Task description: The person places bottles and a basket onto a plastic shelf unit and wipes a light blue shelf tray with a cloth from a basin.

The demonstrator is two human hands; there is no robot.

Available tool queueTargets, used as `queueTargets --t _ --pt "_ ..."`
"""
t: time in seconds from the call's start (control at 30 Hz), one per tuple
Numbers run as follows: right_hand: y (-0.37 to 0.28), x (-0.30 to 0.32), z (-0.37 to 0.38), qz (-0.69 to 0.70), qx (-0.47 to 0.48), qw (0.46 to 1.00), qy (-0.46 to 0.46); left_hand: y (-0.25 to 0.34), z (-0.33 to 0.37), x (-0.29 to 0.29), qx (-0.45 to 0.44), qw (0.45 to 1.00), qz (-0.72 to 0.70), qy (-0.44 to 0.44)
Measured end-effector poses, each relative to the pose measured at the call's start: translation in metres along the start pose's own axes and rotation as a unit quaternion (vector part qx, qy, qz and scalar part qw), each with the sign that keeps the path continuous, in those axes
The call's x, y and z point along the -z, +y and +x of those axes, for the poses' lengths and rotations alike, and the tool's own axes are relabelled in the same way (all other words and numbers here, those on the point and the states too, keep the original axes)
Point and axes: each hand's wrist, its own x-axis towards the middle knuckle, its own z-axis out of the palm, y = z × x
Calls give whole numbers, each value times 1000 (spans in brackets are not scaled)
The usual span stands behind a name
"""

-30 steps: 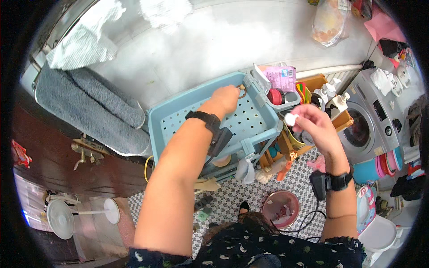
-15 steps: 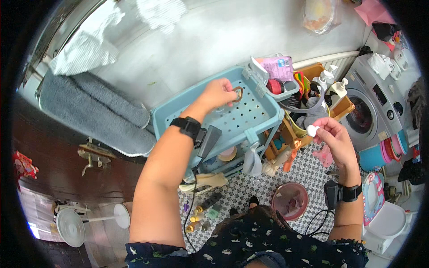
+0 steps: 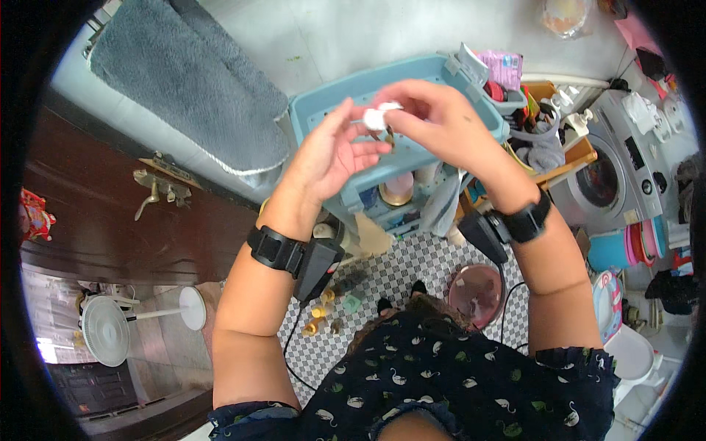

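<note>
My right hand (image 3: pixel 445 121) pinches a small white rounded object (image 3: pixel 375 119) between thumb and fingers; its kind is too small and blurred to tell. My left hand (image 3: pixel 331 154) is beside it with the palm turned up and the fingers apart, the fingertips close to the white object; whether they touch it I cannot tell. Both hands are above a light-blue plastic cart tray (image 3: pixel 323 99) with holes in its bottom. A small brown ring-like thing (image 3: pixel 390 138) shows just below the white object, partly hidden by the hands.
A grey towel (image 3: pixel 191 81) hangs at the left, above a dark brown door (image 3: pixel 88 176) with a metal handle. To the right are a wooden crate (image 3: pixel 581 158) with bottles and a washing machine (image 3: pixel 614 169). A pink basin (image 3: pixel 474 294) stands on the checkered floor.
My right hand has moved left and up with the white object, over the tray. The left hand has drawn back left, turned palm up and spread its fingers. The view has shifted.
</note>
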Motion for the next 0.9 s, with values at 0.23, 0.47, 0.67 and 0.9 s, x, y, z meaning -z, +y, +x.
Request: queueTargets --t 0.23,0.47,0.67,0.9 --pt "-1 -16 -25 -156 87 977 120 -2 -2 61 -100 994 24 30" --pt "35 51 -202 -83 -284 914 276 -2 -6 99 -212 908 336 131" --pt "78 48 -405 -77 -469 750 459 -19 -47 51 -311 910 273 7" --pt "130 -3 -538 -101 -614 658 423 -126 -50 -14 -141 930 325 -95"
